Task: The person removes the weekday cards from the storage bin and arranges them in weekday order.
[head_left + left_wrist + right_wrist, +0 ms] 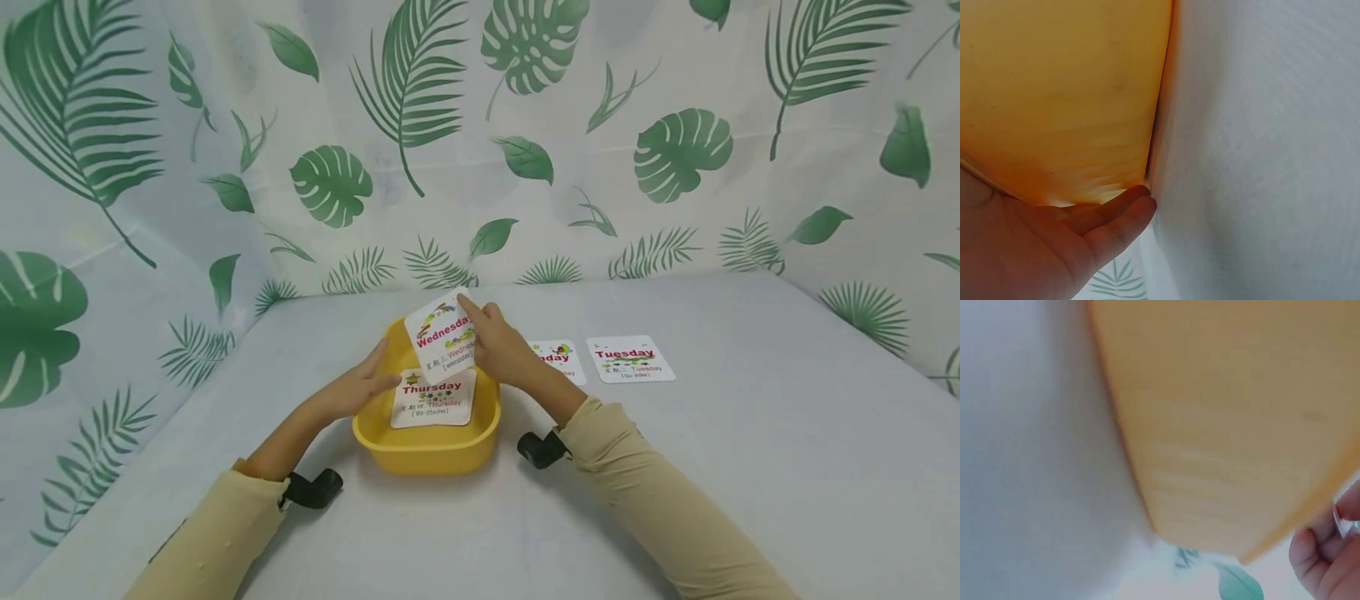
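Observation:
My right hand (501, 342) pinches a white card (435, 321) printed "Wednesday", holding it tilted above a yellow plastic basin (431, 461). In the right wrist view only part of that hand (1335, 562) shows, beside the basin's rim. Inside the basin lies a "Thursday" card (432, 408); anything beneath it is hidden. My left hand (352, 387) holds the basin's left side, thumb over the rim. The left wrist view shows that hand's fingers (1116, 225) against the outer wall.
On the white tabletop (750, 467) right of the basin lie a "Tuesday" card (630, 360) and another card (562, 367), partly covered by my right hand and wrist. A leaf-patterned curtain (570, 125) closes off the back and left.

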`<act>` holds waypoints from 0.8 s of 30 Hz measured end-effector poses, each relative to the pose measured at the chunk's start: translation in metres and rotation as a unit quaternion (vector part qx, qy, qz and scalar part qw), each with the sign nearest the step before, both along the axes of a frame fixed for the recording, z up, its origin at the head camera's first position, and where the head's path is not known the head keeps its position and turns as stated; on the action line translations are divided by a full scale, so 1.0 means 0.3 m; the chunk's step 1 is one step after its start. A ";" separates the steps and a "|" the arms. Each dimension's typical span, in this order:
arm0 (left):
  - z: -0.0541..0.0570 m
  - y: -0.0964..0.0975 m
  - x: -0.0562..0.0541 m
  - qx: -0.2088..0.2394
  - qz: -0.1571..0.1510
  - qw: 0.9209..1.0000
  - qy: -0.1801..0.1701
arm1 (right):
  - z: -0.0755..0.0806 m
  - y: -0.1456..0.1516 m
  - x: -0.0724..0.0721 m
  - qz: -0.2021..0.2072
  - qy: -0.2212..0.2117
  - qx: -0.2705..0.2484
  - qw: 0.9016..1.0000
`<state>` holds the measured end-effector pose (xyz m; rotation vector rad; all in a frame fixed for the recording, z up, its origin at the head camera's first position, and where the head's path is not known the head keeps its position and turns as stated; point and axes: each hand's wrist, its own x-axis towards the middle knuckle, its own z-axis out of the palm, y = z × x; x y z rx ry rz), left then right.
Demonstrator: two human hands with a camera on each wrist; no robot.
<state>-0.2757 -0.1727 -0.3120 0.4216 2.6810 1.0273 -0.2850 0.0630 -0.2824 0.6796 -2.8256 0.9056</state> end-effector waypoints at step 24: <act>-0.004 -0.006 -0.005 0.004 -0.003 1.000 0.006 | 0.216 0.594 -0.039 -0.126 -0.036 -0.020 0.991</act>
